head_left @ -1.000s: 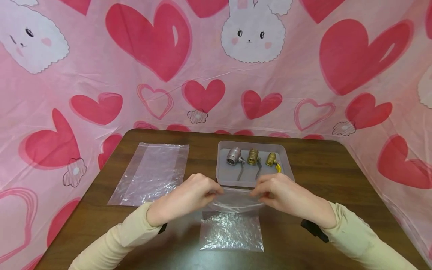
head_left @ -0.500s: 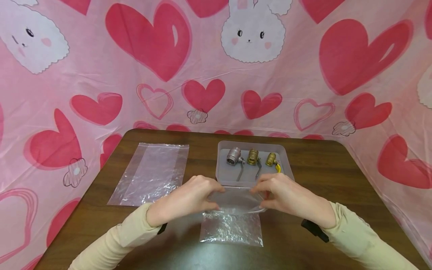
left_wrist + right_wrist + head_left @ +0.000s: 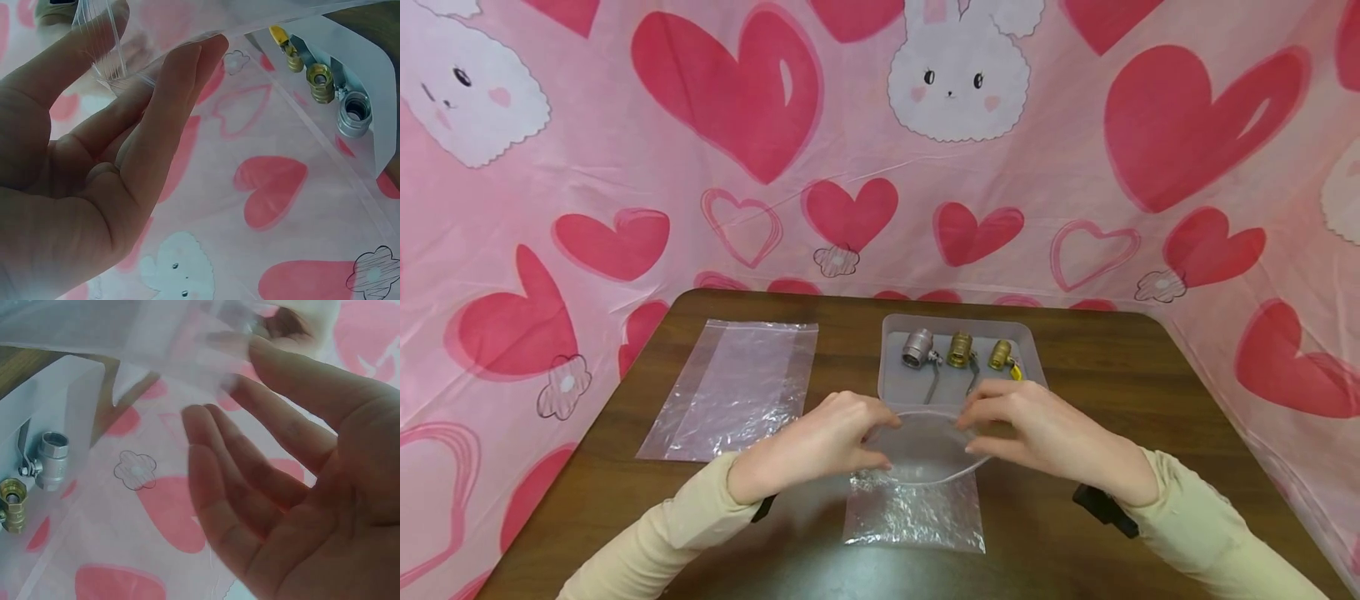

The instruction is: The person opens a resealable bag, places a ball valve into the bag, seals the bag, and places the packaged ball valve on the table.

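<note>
A clear zip-top plastic bag (image 3: 913,518) lies at the middle of the table, its mouth spread into a wide oval. At the left end of that mouth, my left hand (image 3: 820,437) touches the bag, thumb and fingers parted. My right hand (image 3: 1037,429) touches the right end, its thumb and index finger also apart. In the left wrist view, the bag's ridged zip edge (image 3: 109,44) crosses my thumb, and the long fingers lie fairly straight along the film. Milky film (image 3: 169,344) reaches my right fingertips in the right wrist view. Nothing shows inside the bag.
Beyond the bag stands a translucent tray (image 3: 895,387). It holds a silver ball valve (image 3: 917,348), a brass ball valve (image 3: 959,350) and a smaller brass one (image 3: 1001,354) with a yellow handle. A larger clear bag (image 3: 737,375) lies flat at left.
Thumbs and fingers have spread apart at both ends of the bag's mouth. The mouth has widened from a narrow slit to a rounded oval. Tray and valves stay put.
</note>
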The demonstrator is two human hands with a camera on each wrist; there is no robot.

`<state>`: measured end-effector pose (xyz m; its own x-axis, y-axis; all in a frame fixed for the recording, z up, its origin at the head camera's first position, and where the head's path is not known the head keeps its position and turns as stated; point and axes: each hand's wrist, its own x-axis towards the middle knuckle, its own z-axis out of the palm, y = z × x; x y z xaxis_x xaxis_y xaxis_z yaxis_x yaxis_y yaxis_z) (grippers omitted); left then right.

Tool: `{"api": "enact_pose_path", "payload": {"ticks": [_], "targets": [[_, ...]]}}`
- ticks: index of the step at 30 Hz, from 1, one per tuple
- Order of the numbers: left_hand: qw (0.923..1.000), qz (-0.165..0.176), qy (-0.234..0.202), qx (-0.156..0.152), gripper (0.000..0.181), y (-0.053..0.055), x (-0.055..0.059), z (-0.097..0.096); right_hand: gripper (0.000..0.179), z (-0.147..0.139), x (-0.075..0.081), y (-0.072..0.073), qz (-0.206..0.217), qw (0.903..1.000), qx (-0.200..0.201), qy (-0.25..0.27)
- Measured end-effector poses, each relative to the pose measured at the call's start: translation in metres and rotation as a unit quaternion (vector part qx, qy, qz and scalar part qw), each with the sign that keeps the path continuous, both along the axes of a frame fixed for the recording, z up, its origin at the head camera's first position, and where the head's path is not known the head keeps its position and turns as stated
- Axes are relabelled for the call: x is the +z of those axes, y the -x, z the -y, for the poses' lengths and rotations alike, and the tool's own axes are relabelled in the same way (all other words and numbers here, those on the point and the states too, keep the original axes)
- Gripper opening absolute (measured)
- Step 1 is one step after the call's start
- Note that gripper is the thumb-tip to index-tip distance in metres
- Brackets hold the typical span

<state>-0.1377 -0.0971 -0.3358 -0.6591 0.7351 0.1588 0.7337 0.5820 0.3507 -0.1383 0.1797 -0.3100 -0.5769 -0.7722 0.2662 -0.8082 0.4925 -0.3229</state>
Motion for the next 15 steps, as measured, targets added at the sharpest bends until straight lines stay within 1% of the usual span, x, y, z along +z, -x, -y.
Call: {"api": "enact_pose_path", "payload": {"ticks": [2,3,5,9,11,15], "targets": [[1.0,0.001,0.0,0.0,0.04,0.0,-0.001,0.0,0.02,-0.002,0.001,0.005,-0.004,0.9995,0.006,0.032],[1.0,0.001,-0.001,-0.001,0.04,0.0,-0.001,0.0,0.02,-0.004,0.002,0.008,-0.001,0.999,0.002,0.045],[1.0,-0.001,-0.001,-0.002,0.04,0.0,-0.002,0.0,0.021,-0.008,0.003,0.014,0.009,0.9981,-0.019,0.058],[1.0,0.0,-0.002,-0.003,0.04,0.001,-0.002,0.0,0.023,-0.018,0.001,0.029,0.027,0.9951,-0.08,0.051],[1.0,0.0,-0.003,-0.005,0.041,0.001,-0.003,0.0,0.023,-0.024,-0.002,0.037,0.036,0.9929,-0.102,0.049],[0.9999,-0.005,-0.009,-0.007,0.04,0.0,-0.005,0.001,0.021,-0.036,-0.01,0.054,0.068,0.9859,-0.144,0.052]]}}
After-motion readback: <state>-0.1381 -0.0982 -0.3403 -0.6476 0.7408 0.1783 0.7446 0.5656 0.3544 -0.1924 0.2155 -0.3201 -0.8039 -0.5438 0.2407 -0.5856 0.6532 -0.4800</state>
